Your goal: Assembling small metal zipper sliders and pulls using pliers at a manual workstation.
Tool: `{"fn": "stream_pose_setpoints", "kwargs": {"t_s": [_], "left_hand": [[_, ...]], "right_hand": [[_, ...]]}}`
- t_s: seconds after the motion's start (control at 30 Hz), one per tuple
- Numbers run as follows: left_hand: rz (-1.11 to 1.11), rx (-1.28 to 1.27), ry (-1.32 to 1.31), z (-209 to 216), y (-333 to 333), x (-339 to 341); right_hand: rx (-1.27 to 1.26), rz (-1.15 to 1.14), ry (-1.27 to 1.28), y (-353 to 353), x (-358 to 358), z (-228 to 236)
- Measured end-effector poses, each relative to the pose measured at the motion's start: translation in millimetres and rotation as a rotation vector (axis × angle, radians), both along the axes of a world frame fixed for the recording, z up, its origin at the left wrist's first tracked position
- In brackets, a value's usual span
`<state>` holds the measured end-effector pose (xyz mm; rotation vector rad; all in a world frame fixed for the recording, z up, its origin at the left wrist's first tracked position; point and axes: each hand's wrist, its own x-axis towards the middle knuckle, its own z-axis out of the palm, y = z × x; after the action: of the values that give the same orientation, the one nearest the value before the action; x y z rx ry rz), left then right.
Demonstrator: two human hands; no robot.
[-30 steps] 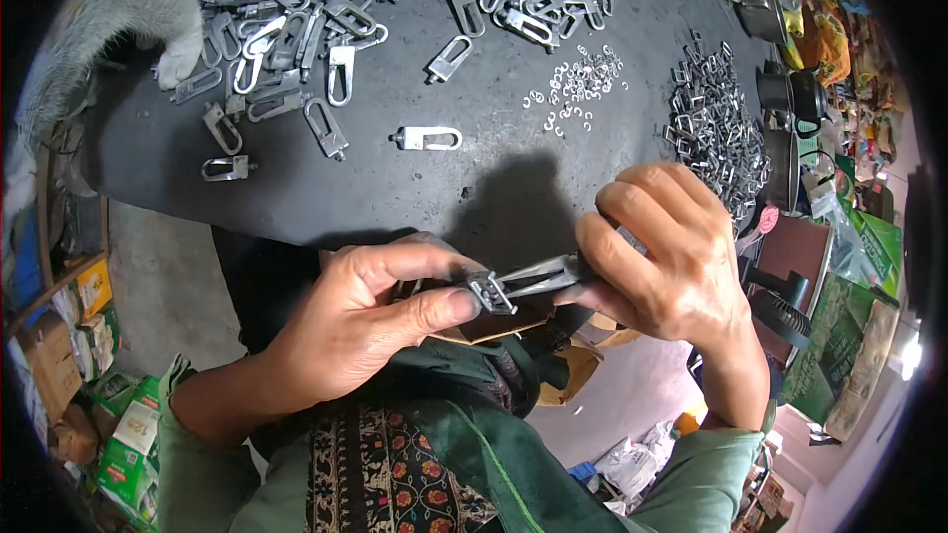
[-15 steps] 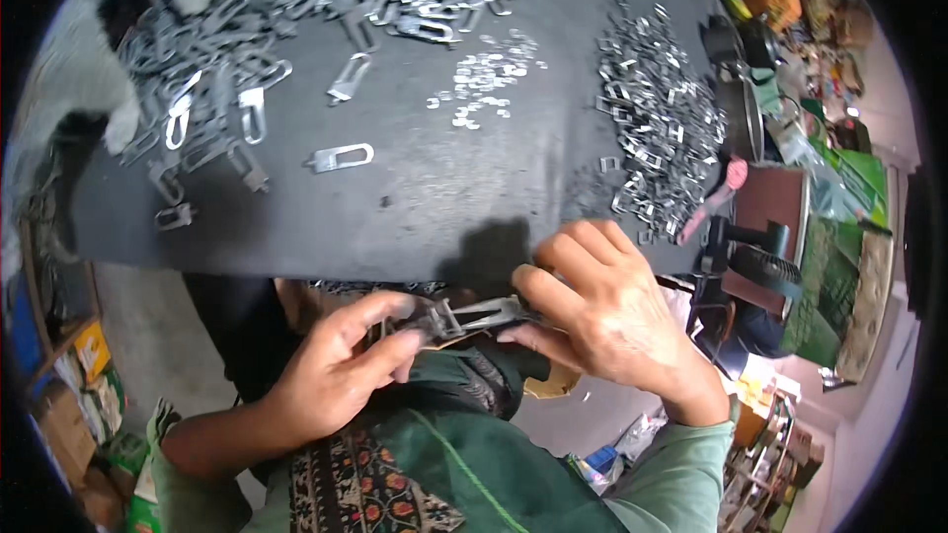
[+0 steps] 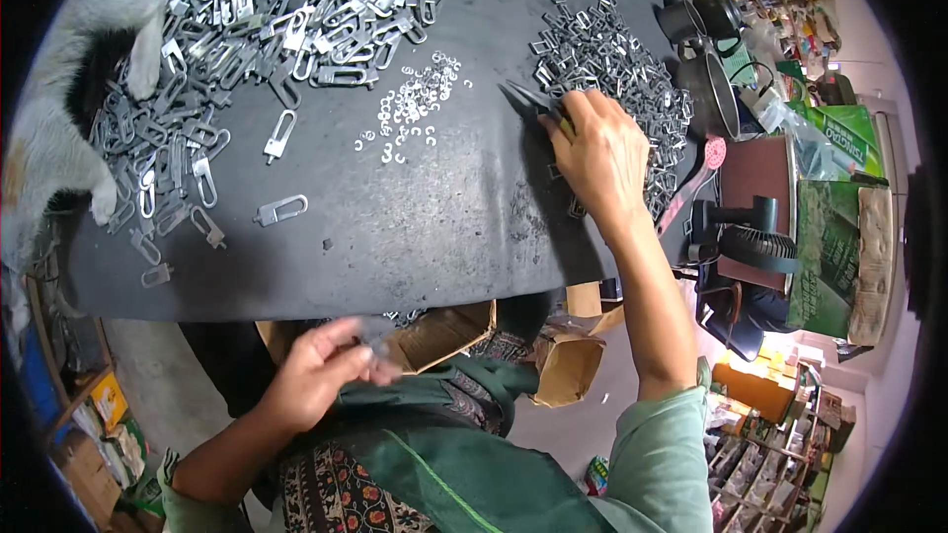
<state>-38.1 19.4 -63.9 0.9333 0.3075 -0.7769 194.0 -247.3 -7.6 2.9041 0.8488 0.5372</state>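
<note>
My right hand (image 3: 602,153) reaches over the table at the left edge of a heap of small metal loops (image 3: 637,89). Its fingers are closed round pointed pliers (image 3: 533,99), whose jaws stick out to the left. Below the table's front edge, my left hand (image 3: 321,375) pinches a small grey metal piece (image 3: 373,334), too blurred for its exact shape to show. An opened cardboard box (image 3: 444,338) lies behind that hand. Tiny silvery C-shaped rings (image 3: 410,109) are scattered mid-table, and a single elongated metal clip (image 3: 282,210) lies nearer me.
A big pile of metal clips (image 3: 286,15) covers the far left, where a furry white animal (image 3: 64,128) stretches its legs. Along the right side are a pink-headed swatter-like tool (image 3: 713,155), pots (image 3: 713,94) and a small black fan (image 3: 755,247). Another cardboard box (image 3: 568,367) sits below.
My right hand has gone from beside the left hand up to the loop heap, carrying the pliers. My left hand stays low with the metal piece. The whole view has shifted somewhat.
</note>
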Motion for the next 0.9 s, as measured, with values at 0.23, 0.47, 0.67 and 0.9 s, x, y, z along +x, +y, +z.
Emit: {"fn": "stream_pose_setpoints", "kwargs": {"t_s": [0.23,0.47,0.67,0.9], "left_hand": [[-0.064,0.236,-0.502,26.1,-0.7,4.1],[-0.075,0.281,-0.489,42.7,-3.8,13.4],[0.264,0.290,-0.355,54.2,-3.7,21.8],[0.188,0.220,-0.325,57.9,5.9,28.9]], "right_hand": [[-0.053,0.043,-0.015,-6.0,3.7,4.4],[0.067,0.045,0.023,10.3,-13.7,8.2],[0.681,0.172,1.170,67.3,-101.8,40.4],[0.764,0.311,1.099,76.7,-118.6,37.0]]}}
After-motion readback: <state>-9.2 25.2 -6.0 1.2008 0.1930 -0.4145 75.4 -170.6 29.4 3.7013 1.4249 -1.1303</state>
